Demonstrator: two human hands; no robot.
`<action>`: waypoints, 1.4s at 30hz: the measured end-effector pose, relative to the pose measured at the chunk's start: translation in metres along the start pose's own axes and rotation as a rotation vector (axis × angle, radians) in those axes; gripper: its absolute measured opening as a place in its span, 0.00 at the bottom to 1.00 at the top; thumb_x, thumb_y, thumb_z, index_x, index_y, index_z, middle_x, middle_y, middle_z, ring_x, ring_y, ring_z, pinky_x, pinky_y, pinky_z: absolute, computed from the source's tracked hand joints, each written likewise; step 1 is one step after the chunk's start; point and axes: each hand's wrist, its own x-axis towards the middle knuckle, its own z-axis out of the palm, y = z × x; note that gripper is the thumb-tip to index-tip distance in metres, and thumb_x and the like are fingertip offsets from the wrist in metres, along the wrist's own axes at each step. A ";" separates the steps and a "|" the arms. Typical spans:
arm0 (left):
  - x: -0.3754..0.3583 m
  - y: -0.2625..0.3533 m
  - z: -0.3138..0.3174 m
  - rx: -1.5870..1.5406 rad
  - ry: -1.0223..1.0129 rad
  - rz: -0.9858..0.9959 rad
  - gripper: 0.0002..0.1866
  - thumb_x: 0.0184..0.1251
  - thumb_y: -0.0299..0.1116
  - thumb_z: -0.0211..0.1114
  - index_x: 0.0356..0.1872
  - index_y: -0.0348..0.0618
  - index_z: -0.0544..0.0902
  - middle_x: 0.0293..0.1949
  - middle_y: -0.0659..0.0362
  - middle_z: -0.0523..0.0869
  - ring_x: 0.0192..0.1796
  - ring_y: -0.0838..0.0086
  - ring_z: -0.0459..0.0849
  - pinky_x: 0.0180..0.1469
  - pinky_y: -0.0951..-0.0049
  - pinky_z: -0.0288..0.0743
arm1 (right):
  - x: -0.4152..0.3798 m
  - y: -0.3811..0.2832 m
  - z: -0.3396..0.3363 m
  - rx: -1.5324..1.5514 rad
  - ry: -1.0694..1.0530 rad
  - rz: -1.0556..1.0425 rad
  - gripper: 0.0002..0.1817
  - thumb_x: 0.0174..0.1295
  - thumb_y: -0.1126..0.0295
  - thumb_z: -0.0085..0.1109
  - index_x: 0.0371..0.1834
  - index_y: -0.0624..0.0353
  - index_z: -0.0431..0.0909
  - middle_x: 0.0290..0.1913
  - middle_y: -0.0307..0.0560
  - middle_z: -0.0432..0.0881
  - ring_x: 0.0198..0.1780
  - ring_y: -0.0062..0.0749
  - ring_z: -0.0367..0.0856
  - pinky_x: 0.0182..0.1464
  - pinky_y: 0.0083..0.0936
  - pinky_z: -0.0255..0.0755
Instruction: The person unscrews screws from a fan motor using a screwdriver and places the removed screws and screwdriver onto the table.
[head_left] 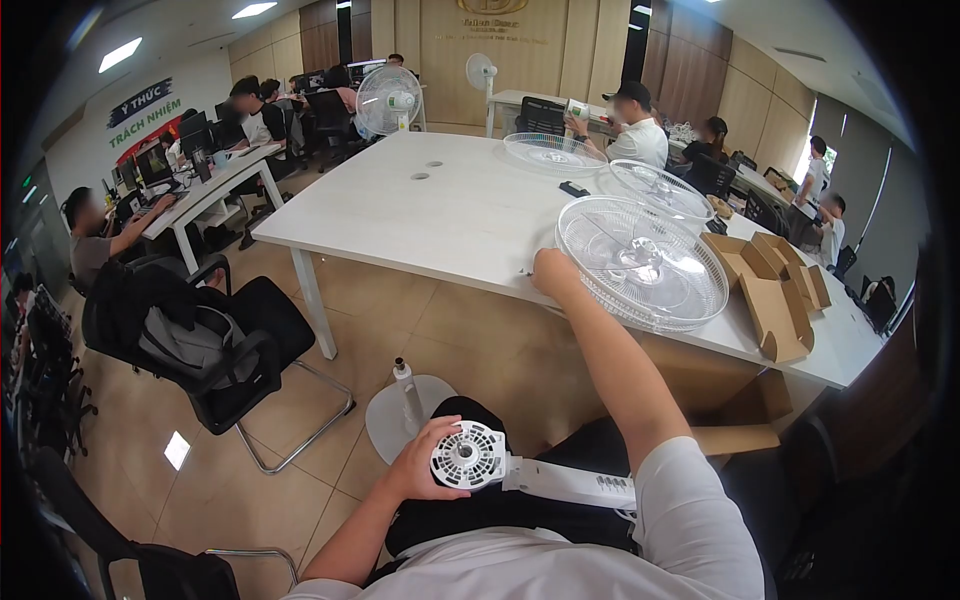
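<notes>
Table [420, 215]: a large white table stands ahead of you, beyond both hands; your right arm stretches out to its near edge.
Fan guard [640, 262]: a round clear grille lies flat on the table, just to the right of your right hand and touching or almost touching it. Two more clear grilles [655, 187] lie further off along the table.
Cardboard box [775, 290]: opened flaps rest on the table to the right of the guard, well away from either hand.
Fan base [405, 415]: a round white stand with a short upright post sits on the floor just above and left of your left hand.
Motor unit [470, 455]: a white fan motor housing with a round vented face rests on your lap. Its long neck runs off to the right from your left hand, towards your right elbow.
Left hand [425, 465]: fingers are curled round the left side of the motor's round face, holding it.
Right hand [553, 272]: it sits at the table edge beside the guard. Seen from behind the wrist, its fingers are hidden, so whether it grips anything cannot be told.
Key relation: the guard lies up and to the right of the motor, and your right hand is much nearer to it.
</notes>
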 end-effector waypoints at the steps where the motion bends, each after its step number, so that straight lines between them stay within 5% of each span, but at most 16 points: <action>1: 0.000 0.001 0.000 -0.002 0.001 -0.007 0.57 0.33 0.46 0.94 0.70 0.46 0.72 0.73 0.42 0.74 0.73 0.48 0.77 0.74 0.54 0.72 | 0.002 0.000 -0.002 0.000 0.001 0.002 0.12 0.62 0.71 0.64 0.45 0.66 0.89 0.50 0.67 0.89 0.54 0.59 0.90 0.57 0.45 0.85; 3: 0.000 0.002 0.000 0.002 0.009 0.016 0.56 0.34 0.45 0.93 0.70 0.45 0.72 0.72 0.42 0.75 0.73 0.47 0.77 0.73 0.53 0.72 | 0.005 0.007 -0.008 0.138 0.069 -0.077 0.14 0.62 0.68 0.65 0.46 0.66 0.87 0.43 0.69 0.89 0.50 0.63 0.89 0.56 0.46 0.82; 6: 0.001 -0.001 0.000 -0.004 0.005 0.062 0.56 0.35 0.45 0.93 0.70 0.44 0.71 0.71 0.40 0.76 0.72 0.44 0.77 0.73 0.51 0.73 | -0.034 -0.017 -0.089 0.383 0.161 -0.082 0.20 0.63 0.67 0.63 0.55 0.66 0.79 0.47 0.67 0.88 0.52 0.61 0.88 0.56 0.46 0.79; 10: 0.001 -0.001 0.000 0.013 0.011 0.038 0.58 0.32 0.46 0.94 0.70 0.45 0.72 0.70 0.39 0.76 0.71 0.45 0.79 0.71 0.52 0.75 | -0.095 0.012 -0.194 0.587 0.092 -0.248 0.22 0.69 0.69 0.59 0.64 0.60 0.72 0.51 0.57 0.83 0.53 0.47 0.84 0.60 0.40 0.76; 14: 0.002 -0.007 0.001 0.019 0.044 0.044 0.59 0.28 0.49 0.95 0.68 0.44 0.72 0.69 0.39 0.77 0.68 0.45 0.82 0.69 0.53 0.77 | -0.130 0.113 -0.233 0.515 0.812 -0.311 0.24 0.72 0.65 0.69 0.67 0.57 0.76 0.50 0.46 0.83 0.51 0.32 0.84 0.56 0.28 0.77; 18: 0.003 -0.008 0.003 0.020 0.077 0.095 0.59 0.29 0.50 0.94 0.68 0.43 0.72 0.69 0.39 0.78 0.68 0.45 0.82 0.69 0.53 0.77 | -0.169 0.216 -0.234 0.939 1.239 0.060 0.20 0.68 0.64 0.76 0.48 0.68 0.78 0.39 0.45 0.85 0.34 0.24 0.86 0.38 0.19 0.84; 22: 0.003 -0.009 0.003 0.030 0.056 0.087 0.58 0.29 0.50 0.94 0.67 0.44 0.71 0.69 0.39 0.78 0.68 0.45 0.82 0.69 0.52 0.77 | -0.199 0.286 -0.188 1.369 1.017 0.341 0.18 0.70 0.68 0.73 0.45 0.70 0.74 0.38 0.47 0.83 0.36 0.35 0.91 0.40 0.26 0.91; 26: 0.006 -0.006 0.004 0.036 0.050 0.089 0.59 0.29 0.51 0.94 0.69 0.45 0.70 0.69 0.40 0.77 0.69 0.46 0.81 0.70 0.52 0.76 | -0.199 0.330 -0.116 1.147 1.017 0.424 0.17 0.72 0.67 0.70 0.51 0.69 0.76 0.40 0.48 0.85 0.35 0.36 0.92 0.38 0.26 0.91; 28: 0.008 -0.002 0.005 0.061 0.051 0.093 0.58 0.30 0.51 0.93 0.67 0.44 0.71 0.70 0.39 0.77 0.68 0.46 0.82 0.69 0.53 0.77 | -0.201 0.316 -0.106 1.028 0.915 0.517 0.18 0.74 0.66 0.68 0.58 0.66 0.78 0.42 0.49 0.86 0.40 0.33 0.92 0.36 0.24 0.90; 29: 0.009 -0.002 0.005 0.058 0.055 0.090 0.58 0.30 0.51 0.93 0.67 0.44 0.71 0.70 0.40 0.77 0.68 0.46 0.82 0.69 0.53 0.77 | -0.202 0.303 -0.108 1.002 0.820 0.597 0.19 0.74 0.67 0.65 0.63 0.64 0.78 0.47 0.52 0.87 0.50 0.30 0.88 0.45 0.30 0.88; 30: 0.009 -0.001 0.006 0.055 0.056 0.085 0.58 0.30 0.51 0.93 0.67 0.44 0.71 0.70 0.40 0.77 0.68 0.46 0.82 0.69 0.53 0.77 | -0.194 0.306 -0.102 1.007 0.819 0.599 0.19 0.74 0.67 0.65 0.63 0.64 0.78 0.47 0.52 0.87 0.50 0.30 0.88 0.45 0.30 0.88; 33: 0.008 0.000 0.006 0.039 0.057 0.058 0.58 0.30 0.51 0.93 0.67 0.44 0.71 0.70 0.40 0.77 0.68 0.46 0.82 0.69 0.52 0.77 | -0.164 0.299 -0.086 0.458 0.792 0.477 0.22 0.68 0.72 0.61 0.64 0.69 0.78 0.49 0.60 0.89 0.52 0.49 0.89 0.58 0.39 0.78; 42: 0.006 0.002 0.005 0.056 0.073 0.044 0.59 0.30 0.51 0.94 0.68 0.44 0.71 0.68 0.41 0.79 0.68 0.46 0.81 0.70 0.52 0.76 | -0.133 0.164 -0.084 0.506 0.382 -0.051 0.20 0.63 0.73 0.63 0.58 0.69 0.85 0.54 0.66 0.87 0.56 0.56 0.87 0.60 0.40 0.79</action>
